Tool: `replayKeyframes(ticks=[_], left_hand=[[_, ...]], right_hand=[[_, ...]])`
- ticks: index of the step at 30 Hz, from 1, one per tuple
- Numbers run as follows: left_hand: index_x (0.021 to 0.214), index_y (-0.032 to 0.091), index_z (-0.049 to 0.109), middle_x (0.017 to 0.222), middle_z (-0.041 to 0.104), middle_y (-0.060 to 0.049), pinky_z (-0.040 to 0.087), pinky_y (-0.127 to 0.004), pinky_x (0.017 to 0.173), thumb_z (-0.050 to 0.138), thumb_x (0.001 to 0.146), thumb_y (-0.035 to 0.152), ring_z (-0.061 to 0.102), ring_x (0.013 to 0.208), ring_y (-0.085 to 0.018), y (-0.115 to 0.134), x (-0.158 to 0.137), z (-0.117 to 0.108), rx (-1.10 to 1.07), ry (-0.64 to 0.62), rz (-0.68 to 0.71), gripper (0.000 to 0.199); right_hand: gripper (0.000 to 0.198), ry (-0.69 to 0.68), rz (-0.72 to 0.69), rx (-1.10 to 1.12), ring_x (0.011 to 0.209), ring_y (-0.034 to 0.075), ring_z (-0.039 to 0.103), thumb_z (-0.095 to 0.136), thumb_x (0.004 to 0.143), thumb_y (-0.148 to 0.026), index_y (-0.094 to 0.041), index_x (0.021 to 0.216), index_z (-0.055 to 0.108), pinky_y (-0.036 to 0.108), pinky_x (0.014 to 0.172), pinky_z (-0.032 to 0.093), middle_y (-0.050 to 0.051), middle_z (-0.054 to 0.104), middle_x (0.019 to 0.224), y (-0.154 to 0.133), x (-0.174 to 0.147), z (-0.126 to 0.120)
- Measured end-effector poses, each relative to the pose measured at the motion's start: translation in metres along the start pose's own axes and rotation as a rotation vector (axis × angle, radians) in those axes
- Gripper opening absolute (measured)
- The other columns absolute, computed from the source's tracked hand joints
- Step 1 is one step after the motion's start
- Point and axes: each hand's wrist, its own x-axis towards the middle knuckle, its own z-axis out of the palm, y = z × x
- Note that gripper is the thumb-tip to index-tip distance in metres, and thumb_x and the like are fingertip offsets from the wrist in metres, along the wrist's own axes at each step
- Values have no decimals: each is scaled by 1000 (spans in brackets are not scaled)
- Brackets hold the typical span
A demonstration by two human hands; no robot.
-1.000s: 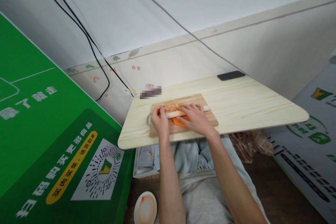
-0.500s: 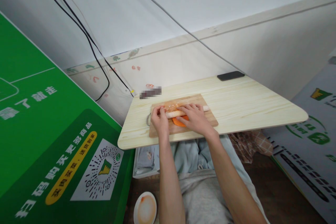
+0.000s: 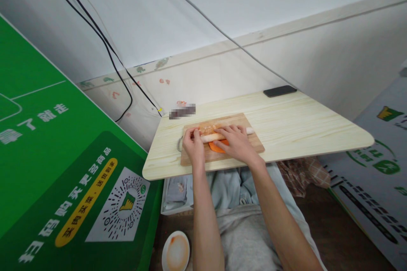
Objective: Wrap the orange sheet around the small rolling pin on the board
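A wooden cutting board (image 3: 254,146) with a metal ring handle (image 3: 179,144) lies on the table. Across it rests a pale rod, which looks like a rolling pin (image 3: 210,138), its far end poking out past my right hand. My left hand (image 3: 193,144) has its fingers curled round the pin's left end. Over the pin's right part lies my right hand (image 3: 237,142), fingers on the far side and thumb on the near side. A flat orange piece, dough-like (image 3: 216,147), shows below the pin, partly under my right thumb. Orange smears (image 3: 206,128) mark the board beyond it.
A black phone (image 3: 280,91) lies at the back of the pale table (image 3: 302,123). A blurred-out item (image 3: 182,111) sits at the back left. Below stand a white bowl (image 3: 176,252) with orange residue and a white box (image 3: 174,194). A green panel (image 3: 79,144) rises on the left.
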Motion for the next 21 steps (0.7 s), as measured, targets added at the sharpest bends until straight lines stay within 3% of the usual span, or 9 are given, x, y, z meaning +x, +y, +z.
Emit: replayKeyframes(ticks=[21], left_hand=[[92,21,76,89,77,-4,58,-34,86,62,94,35,72,84,-20,-3,1,0,-26,9,9,19]], right_hand=[[46,-22,-19,6,139,35,61,60,113,-44,-22,152,71,54,123,32,14,73,153,1,-2,-2]])
